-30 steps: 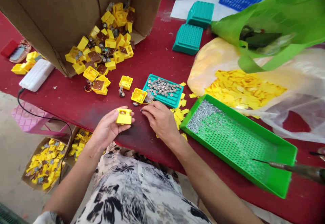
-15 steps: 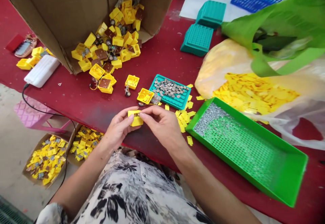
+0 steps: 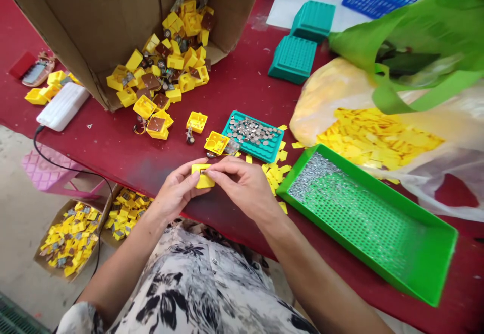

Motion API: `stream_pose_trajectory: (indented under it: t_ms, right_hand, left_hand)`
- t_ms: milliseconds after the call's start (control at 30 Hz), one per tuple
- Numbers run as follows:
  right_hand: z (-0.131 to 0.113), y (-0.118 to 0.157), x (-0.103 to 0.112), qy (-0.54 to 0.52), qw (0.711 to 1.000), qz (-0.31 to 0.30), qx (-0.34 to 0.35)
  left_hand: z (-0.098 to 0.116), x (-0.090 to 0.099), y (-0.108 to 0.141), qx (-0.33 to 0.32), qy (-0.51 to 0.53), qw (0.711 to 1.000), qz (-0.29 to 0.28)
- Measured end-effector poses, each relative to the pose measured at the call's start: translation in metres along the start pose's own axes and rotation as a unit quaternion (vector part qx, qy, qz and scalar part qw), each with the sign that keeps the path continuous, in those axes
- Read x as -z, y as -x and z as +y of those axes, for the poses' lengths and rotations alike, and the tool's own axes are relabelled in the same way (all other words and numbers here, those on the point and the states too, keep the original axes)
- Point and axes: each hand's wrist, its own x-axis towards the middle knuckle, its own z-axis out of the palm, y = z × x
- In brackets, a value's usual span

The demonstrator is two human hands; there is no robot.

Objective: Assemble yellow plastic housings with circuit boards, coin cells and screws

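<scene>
The left hand (image 3: 174,191) and the right hand (image 3: 242,187) are at the lower middle of the frame, at the table edge, and together they hold a yellow plastic case (image 3: 202,176). The left fingers grip the case from its left side, and the right thumb and fingertips (image 3: 210,173) pinch it narrowly at a small opening in its top.

At the upper left, a cardboard box (image 3: 94,16) lies tilted on the red table (image 3: 124,157), and many yellow cases and brown circuit boards (image 3: 162,66) spill from it. Just above the hands, a teal tray (image 3: 242,145) holds round metal discs (image 3: 249,129). At the right, a green perforated tray (image 3: 359,258) has small silver pieces (image 3: 313,177) heaped in its upper left corner. Behind it, a clear plastic bag (image 3: 446,192) holds flat yellow pieces (image 3: 378,137), and a green cloth bag (image 3: 416,26) lies over it. At the lower left, below the table edge, a shallow cardboard tray (image 3: 53,233) is full of finished-looking yellow parts (image 3: 70,238).
</scene>
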Motion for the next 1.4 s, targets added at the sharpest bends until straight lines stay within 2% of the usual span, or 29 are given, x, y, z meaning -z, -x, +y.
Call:
stream_pose_trajectory:
  t_ms: [133,233,333,433,500,533,600,667,733,800,933,1133,1267,1333,1400]
  right_hand:
    - [-0.002,0.008,-0.002,0.08,0.992,0.048,0.084]
    - [-0.002,0.013,-0.003,0.163,0.97,0.091,0.156]
    - [-0.002,0.017,-0.005,0.212,0.949,0.09,0.216]
    - [-0.005,0.017,-0.003,0.234,0.938,0.062,0.248]
    - [-0.005,0.013,0.006,0.227,0.941,0.072,0.241]
    - [-0.003,0.009,0.014,0.23,0.942,0.098,0.225]
    - [0.007,-0.002,0.035,0.272,0.932,0.177,0.16]
    - [0.022,-0.014,0.059,0.346,0.905,0.236,0.072]
    - [0.037,-0.025,0.076,0.374,0.895,0.24,0.037]
    - [0.051,-0.033,0.082,0.388,0.893,0.226,0.032]
    - [0.067,-0.04,0.072,0.403,0.894,0.194,0.036]
    - [0.071,-0.046,0.072,0.384,0.901,0.201,0.032]
    - [0.043,-0.03,0.061,0.322,0.921,0.214,0.045]
    - [0.022,-0.016,0.043,0.185,0.961,0.204,0.038]
    - [0.007,-0.003,0.021,0.069,0.987,0.146,0.017]
  left_hand:
    - [0.001,-0.002,-0.001,0.018,0.025,1.0,0.0]
    - [0.001,-0.003,-0.001,0.034,0.041,0.999,0.002]
    - [0.002,-0.004,-0.001,0.043,0.05,0.998,0.004]
    - [0.004,-0.004,0.001,0.045,0.048,0.998,-0.002]
    - [0.006,-0.004,0.003,0.04,0.042,0.998,-0.001]
    - [0.007,-0.004,0.003,0.037,0.036,0.999,0.002]
    - [0.008,-0.004,0.003,0.033,0.02,0.999,0.004]
    - [0.01,-0.004,0.001,0.03,0.011,0.999,0.0]
    - [0.01,-0.004,-0.001,0.027,0.011,1.0,-0.002]
    - [0.01,-0.004,-0.003,0.026,0.01,1.0,0.0]
    - [0.009,-0.004,-0.003,0.027,0.007,1.0,0.003]
    - [0.006,-0.006,-0.002,0.025,0.005,1.0,0.007]
    - [0.002,-0.006,-0.002,0.025,0.011,1.0,0.015]
    - [0.001,-0.006,-0.003,0.022,0.016,0.999,0.018]
    - [-0.001,-0.006,-0.003,0.015,0.022,0.999,0.022]
